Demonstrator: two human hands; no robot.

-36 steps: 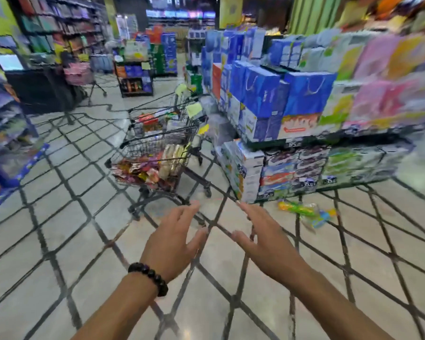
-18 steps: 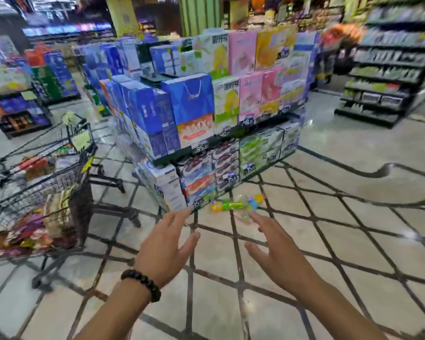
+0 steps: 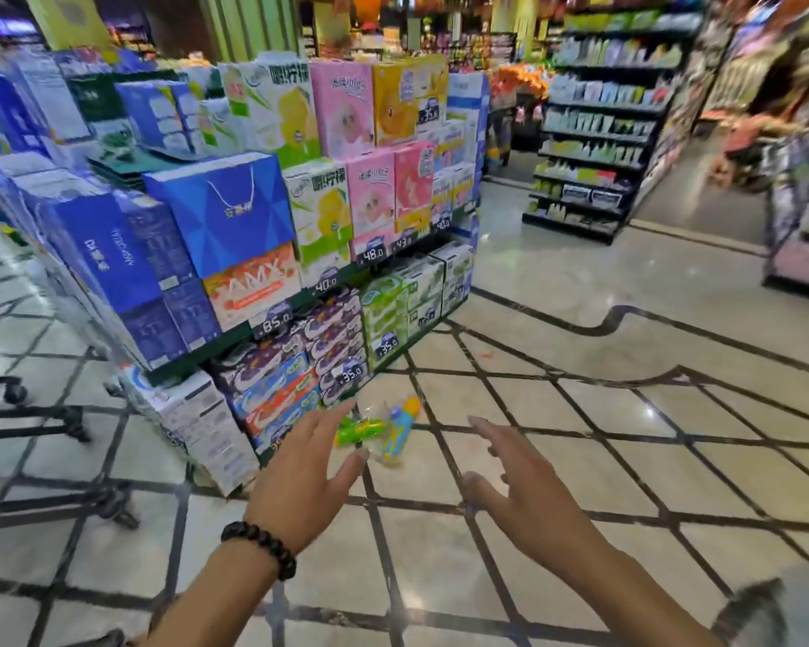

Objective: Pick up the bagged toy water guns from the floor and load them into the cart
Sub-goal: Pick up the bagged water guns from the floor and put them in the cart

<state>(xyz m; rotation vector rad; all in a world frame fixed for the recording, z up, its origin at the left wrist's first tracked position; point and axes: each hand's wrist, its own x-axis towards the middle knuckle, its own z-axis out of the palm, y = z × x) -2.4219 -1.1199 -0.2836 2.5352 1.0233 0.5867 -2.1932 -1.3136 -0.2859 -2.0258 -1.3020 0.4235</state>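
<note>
Bagged water guns (image 3: 379, 431) lying on the floor (image 3: 580, 413), clear bag w/ a green one and a blue/yellow one inside, right at the foot of the display stand (image 3: 253, 273). Left hand (image 3: 304, 478) at about 7 o'clock from the bag, fingers spread, empty, fingertips overlapping the bag's edge in view but can't tell if touching. Right hand (image 3: 528, 492) at 4 o'clock, also spread wide, holding nothing, apart from the bag. Bead bracelet (image 3: 260, 546) on left wrist. Cart base (image 3: 43, 431) w/ wheels way over at 9 o'clock. Shelves (image 3: 598, 133) at 1 o'clock.
</note>
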